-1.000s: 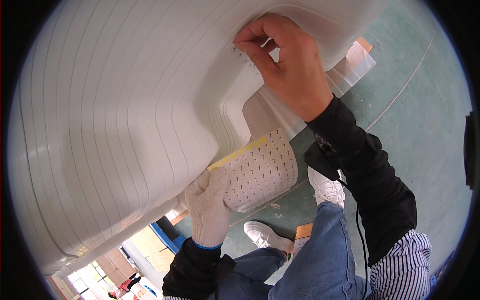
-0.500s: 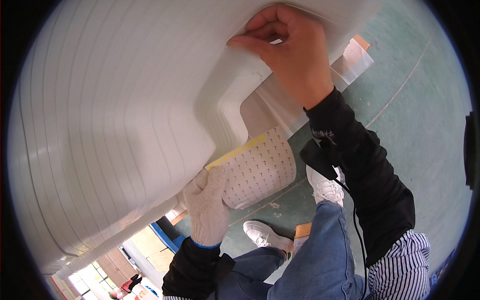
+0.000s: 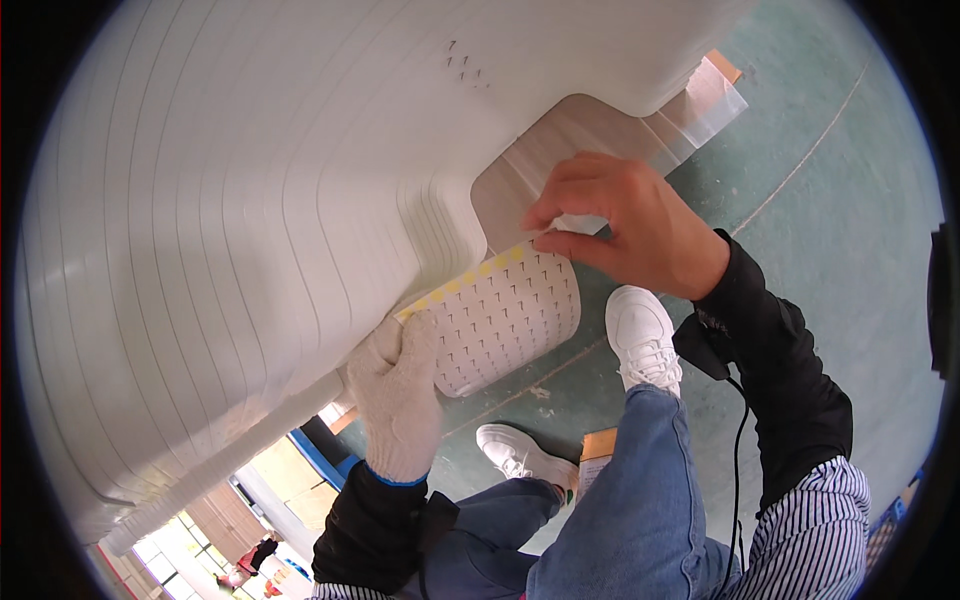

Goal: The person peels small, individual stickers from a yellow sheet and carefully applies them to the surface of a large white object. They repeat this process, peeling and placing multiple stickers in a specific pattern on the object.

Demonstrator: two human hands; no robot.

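My left hand (image 3: 400,395), in a white knitted glove, grips the left edge of a curled label sheet (image 3: 508,318). The sheet is off-white, with rows of small black marks and a yellow-dashed upper edge. At its upper right corner my bare right hand (image 3: 625,225) has thumb and forefinger closed in a pinch. Whether a single label is between those fingertips cannot be seen. Beside both hands rises a stack of nested white moulded panels (image 3: 250,200) with rounded edges. Several small black marks (image 3: 465,65) show on the front panel's face.
Brown board under clear film (image 3: 590,140) shows in the panels' recess. Below is a green floor (image 3: 800,240) with a pale line. A cardboard piece (image 3: 598,445) lies between my white shoes (image 3: 640,335). A black cable (image 3: 738,480) hangs along my right arm.
My right hand has left the white panels and come down to the label sheet's corner. More of the brown board and the black marks on the panel now show. My left hand still holds the sheet.
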